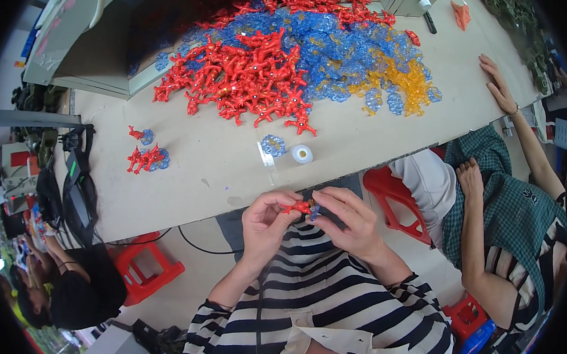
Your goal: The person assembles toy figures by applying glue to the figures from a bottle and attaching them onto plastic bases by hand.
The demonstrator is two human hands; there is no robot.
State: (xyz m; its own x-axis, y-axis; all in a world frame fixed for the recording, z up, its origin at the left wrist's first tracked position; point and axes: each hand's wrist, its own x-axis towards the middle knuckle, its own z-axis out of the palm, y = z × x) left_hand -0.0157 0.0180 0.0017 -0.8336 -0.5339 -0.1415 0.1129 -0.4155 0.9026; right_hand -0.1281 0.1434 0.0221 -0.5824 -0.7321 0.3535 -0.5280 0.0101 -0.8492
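Observation:
Just past the table's near edge, my left hand [263,226] pinches a small glossy red figurine [298,207] between thumb and fingers. My right hand [350,222] grips a small translucent blue piece [314,211] against the figurine's right end. Fingertips partly hide where the two meet. On the table in front of my hands lies a loose translucent blue piece [273,146]. Beside it stands a small round white container [302,154] with a dark centre. Farther left, red figurines with blue pieces [148,159] sit in a small group.
A big heap of red figurines [244,75], blue pieces [329,48] and amber pieces [404,81] covers the table's far side. A grey metal housing [96,77] stands far left. At right, a co-worker's hand [501,92] rests on the table. Red stools [144,269] stand below.

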